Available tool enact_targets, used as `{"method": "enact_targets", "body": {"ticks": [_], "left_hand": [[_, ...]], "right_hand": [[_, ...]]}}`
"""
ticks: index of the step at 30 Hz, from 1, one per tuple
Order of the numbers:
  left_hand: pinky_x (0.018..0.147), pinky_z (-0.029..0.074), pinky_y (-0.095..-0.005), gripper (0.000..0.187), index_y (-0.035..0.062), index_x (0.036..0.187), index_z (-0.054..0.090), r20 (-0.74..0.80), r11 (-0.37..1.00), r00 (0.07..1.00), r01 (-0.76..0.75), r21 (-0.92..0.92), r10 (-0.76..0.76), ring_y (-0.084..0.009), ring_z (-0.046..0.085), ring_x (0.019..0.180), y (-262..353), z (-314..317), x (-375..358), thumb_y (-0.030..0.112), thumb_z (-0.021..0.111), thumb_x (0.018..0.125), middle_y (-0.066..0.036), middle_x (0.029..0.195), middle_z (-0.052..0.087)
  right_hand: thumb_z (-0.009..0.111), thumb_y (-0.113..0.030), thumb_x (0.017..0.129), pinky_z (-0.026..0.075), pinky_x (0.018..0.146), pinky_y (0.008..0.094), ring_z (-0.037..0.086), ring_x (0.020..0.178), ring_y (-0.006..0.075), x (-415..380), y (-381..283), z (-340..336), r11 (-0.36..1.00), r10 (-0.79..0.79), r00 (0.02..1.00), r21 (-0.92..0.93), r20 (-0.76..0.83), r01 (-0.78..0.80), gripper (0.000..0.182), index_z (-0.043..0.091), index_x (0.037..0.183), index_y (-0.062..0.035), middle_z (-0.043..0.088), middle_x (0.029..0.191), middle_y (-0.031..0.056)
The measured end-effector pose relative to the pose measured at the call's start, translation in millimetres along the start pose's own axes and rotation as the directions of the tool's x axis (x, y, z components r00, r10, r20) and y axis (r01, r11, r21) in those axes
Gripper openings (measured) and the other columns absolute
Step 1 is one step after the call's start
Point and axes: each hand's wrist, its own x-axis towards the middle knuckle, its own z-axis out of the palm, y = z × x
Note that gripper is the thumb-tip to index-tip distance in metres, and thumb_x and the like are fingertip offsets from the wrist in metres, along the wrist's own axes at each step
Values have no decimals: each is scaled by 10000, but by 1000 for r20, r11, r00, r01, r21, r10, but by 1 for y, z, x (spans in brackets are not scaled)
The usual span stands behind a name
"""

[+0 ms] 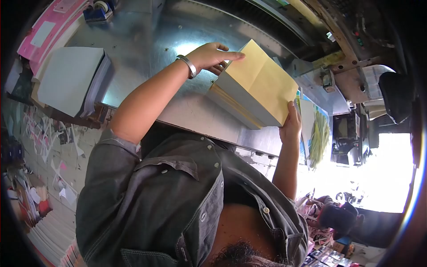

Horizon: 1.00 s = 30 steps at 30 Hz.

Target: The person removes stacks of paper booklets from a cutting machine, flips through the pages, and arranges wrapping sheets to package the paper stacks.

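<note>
A thick stack of paper (267,82) with yellow sheets on top and pale sheets beneath is tilted above the metal worktable (151,58). My left hand (215,58), with a metal band on its wrist, grips the stack's far left edge. Its thumb presses on the yellow top sheet and its fingers curl by the side. On the near right corner my right hand (291,122) is closed, its thumb along the edge and the other fingers mostly hidden underneath. More yellow-edged sheets (233,107) show below the lifted stack, close to the table.
A tall stack of white paper (69,80) stands at the left, near pink printed sheets (46,31). A blue tape dispenser (98,11) sits at the back left. Machine parts (351,53) rise at the right. Paper scraps litter the floor (58,147). Another person (336,216) is at lower right.
</note>
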Motion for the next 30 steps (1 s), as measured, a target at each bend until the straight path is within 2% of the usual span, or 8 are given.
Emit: {"method": "enact_targets", "body": {"ticks": [10,12,15,18,21,24,28,30], "left_hand": [[818,619,-320,1132,-117,1490,413,-54,984,998,-1,179,11,-226,749,939,4,-4,-4,611,865,751,-220,1107,728],[802,608,-314,1173,-112,1529,370,-100,910,994,0,415,45,-222,737,993,9,-9,-3,606,867,746,-203,1124,738],[769,580,-307,1199,-104,1550,351,-84,927,996,10,374,23,-227,691,1094,0,-14,3,622,856,740,-162,1183,743],[989,400,-346,934,13,1471,548,22,976,999,-35,214,31,-268,512,1312,-40,-10,28,659,743,826,-99,1374,653],[1273,163,-388,734,103,1405,661,198,984,972,-148,103,125,-310,321,1530,-66,7,40,670,615,940,-74,1578,522],[1258,222,-365,1106,-53,1565,354,157,993,987,-17,-115,35,-325,291,1545,-57,14,24,706,706,842,-254,1648,347],[1186,364,-368,1323,-100,1619,-23,127,947,992,25,-321,17,-322,454,1446,-49,16,1,626,767,845,-295,1598,397],[1175,374,-365,1303,-100,1621,-9,91,936,996,32,-350,0,-303,482,1417,-53,14,-8,590,784,849,-292,1582,414]], "right_hand": [[526,-341,1090,542,945,334,672,1148,198,2,6,1,999,-12,1000,47,-24,13,507,496,1429,35,663,1282,154],[525,-355,1091,536,933,328,675,1123,200,-3,1,8,1000,-8,999,5,-39,8,515,497,1428,33,663,1282,147],[542,-414,1079,521,919,326,665,1109,196,-5,2,-3,969,-48,993,-245,-109,20,547,513,1428,7,662,1284,135],[579,-577,1019,472,984,358,590,1237,196,-8,19,-32,904,-106,925,-422,-366,-63,680,511,1496,-97,602,1430,92],[346,-637,1074,354,1191,545,365,1502,316,9,54,-75,990,-110,989,-97,-102,100,732,342,1629,-161,354,1670,73],[465,-618,1051,390,1164,512,424,1462,288,-9,48,-15,939,-9,997,344,77,-18,744,376,1609,-133,438,1610,76],[527,-488,1059,502,1043,429,584,1301,253,-3,50,-6,948,53,997,311,48,-65,604,489,1509,-88,599,1438,96],[541,-460,1052,519,1017,427,606,1268,253,1,52,-13,951,73,994,296,79,-93,569,515,1478,-84,623,1400,94]]}}
